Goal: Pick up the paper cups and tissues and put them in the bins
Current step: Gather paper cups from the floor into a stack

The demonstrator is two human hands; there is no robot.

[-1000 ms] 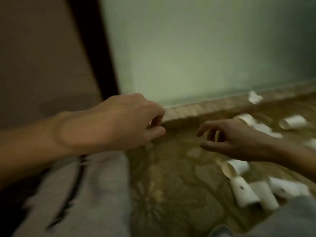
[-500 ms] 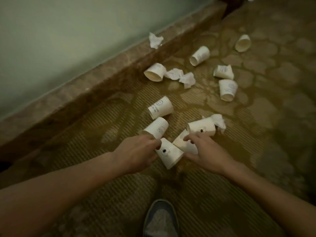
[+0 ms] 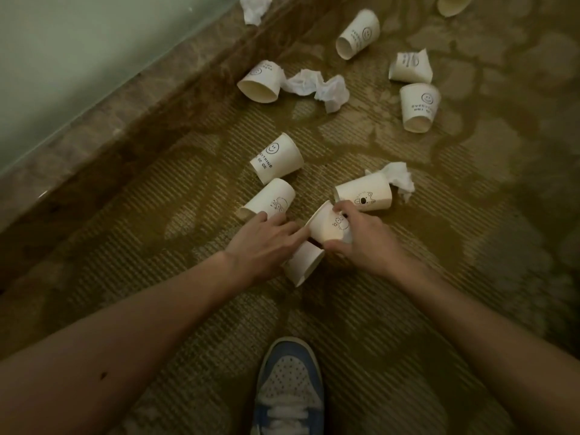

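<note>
Right hand is being wrapped round a white face-printed paper cup; a plain white paper cup is being gripped by the left hand (index finger outstretched).

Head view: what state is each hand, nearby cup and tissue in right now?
Right hand, pinching the pig cup.
Pig cup, tilted, held.
Left hand, holding the plain cup.
Plain cup, on its side.
Near smiley cup, on its side, untouched.
Cat cup, on its side, untouched.
Tissue, crumpled, beside the cat cup.
Dented cup, crushed, far right.
</note>
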